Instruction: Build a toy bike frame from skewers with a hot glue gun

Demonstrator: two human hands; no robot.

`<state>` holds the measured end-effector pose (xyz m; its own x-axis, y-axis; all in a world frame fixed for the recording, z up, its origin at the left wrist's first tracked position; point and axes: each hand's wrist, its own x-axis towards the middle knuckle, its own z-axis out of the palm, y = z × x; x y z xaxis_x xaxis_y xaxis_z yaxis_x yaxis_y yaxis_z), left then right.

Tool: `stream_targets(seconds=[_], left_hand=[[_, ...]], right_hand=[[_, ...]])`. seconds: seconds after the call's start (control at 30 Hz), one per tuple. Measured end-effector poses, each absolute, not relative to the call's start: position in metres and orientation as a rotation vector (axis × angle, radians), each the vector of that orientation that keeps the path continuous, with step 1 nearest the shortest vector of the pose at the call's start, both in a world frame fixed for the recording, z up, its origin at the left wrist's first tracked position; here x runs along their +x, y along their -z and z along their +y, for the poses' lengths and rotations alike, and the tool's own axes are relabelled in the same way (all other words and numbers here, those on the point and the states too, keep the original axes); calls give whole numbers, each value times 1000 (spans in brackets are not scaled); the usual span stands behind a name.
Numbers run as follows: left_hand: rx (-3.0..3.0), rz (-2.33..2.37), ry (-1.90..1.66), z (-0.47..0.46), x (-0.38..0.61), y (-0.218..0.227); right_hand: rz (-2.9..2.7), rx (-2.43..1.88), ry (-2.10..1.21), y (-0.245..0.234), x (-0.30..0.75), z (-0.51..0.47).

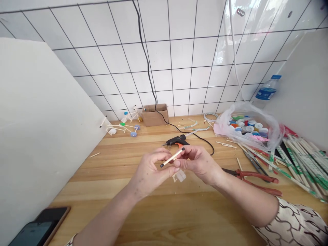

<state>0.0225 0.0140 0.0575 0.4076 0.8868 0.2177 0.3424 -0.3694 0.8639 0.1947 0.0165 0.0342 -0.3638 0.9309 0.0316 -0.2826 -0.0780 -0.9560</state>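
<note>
Over the middle of the wooden table, my left hand (148,171) and my right hand (202,165) meet with thumbs and fingers pinched around a small wooden-stick assembly. Its top stick (171,158) is pale with black ends and lies tilted, the right end higher. Below the fingers shows a whitish translucent piece (181,176), apparently part of the same assembly; its joints are hidden by my fingers. Just beyond the hands lies a black glue gun (176,139) with an orange trigger. Red-handled pliers (256,177) lie by my right forearm.
Stick-and-cap models (128,128) stand at the back left beside a cardboard box (155,118). A plastic bag (221,128) of bottle caps, a tape roll (210,117), paper-wrapped chopsticks (304,167) and a water bottle (266,91) occupy the right. A phone (42,223) lies front left.
</note>
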Motion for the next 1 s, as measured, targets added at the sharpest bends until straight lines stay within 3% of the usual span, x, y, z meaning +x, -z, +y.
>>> stream_targets(seconds=[0.33,0.57,1.0], left_hand=[[1824,1158,-1010,9,31,-58],[1589,1209,-1119,17,21,-51],[1320,1141,-1293,27,21,-50]], right_hand=[[-1334,-726,-1619,-45,201,20],[-1600,-1129,-1077,-45,232,47],[-1930,-1824,-407,-8,222,65]])
